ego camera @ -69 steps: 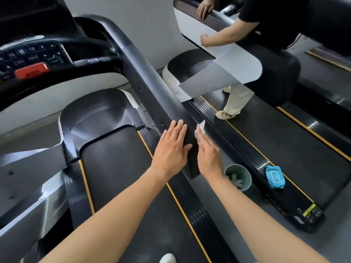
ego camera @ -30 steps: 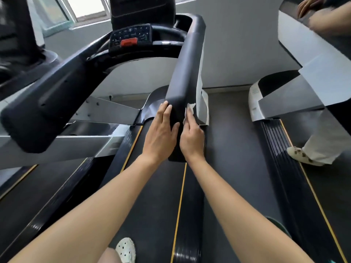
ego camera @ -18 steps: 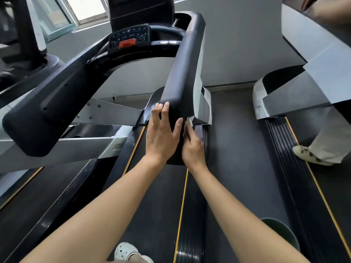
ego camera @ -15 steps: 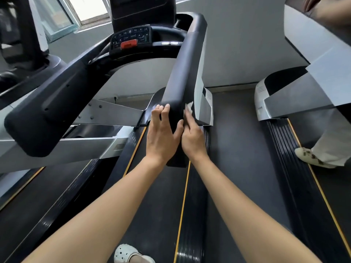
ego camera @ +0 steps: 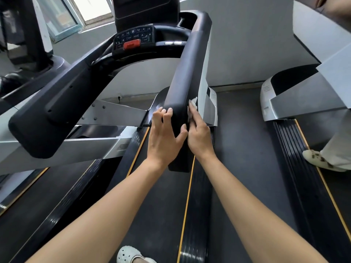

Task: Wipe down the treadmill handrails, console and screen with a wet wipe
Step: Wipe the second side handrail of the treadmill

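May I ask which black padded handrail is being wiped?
The right black padded handrail: the right hand presses a white wet wipe against it, the left hand rests on it; the left handrail is untouched.

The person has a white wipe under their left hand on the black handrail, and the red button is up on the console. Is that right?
Almost. The white wipe is under the right hand, not the left hand, which rests bare on the black handrail. The red button is up on the console, as the head view shows.
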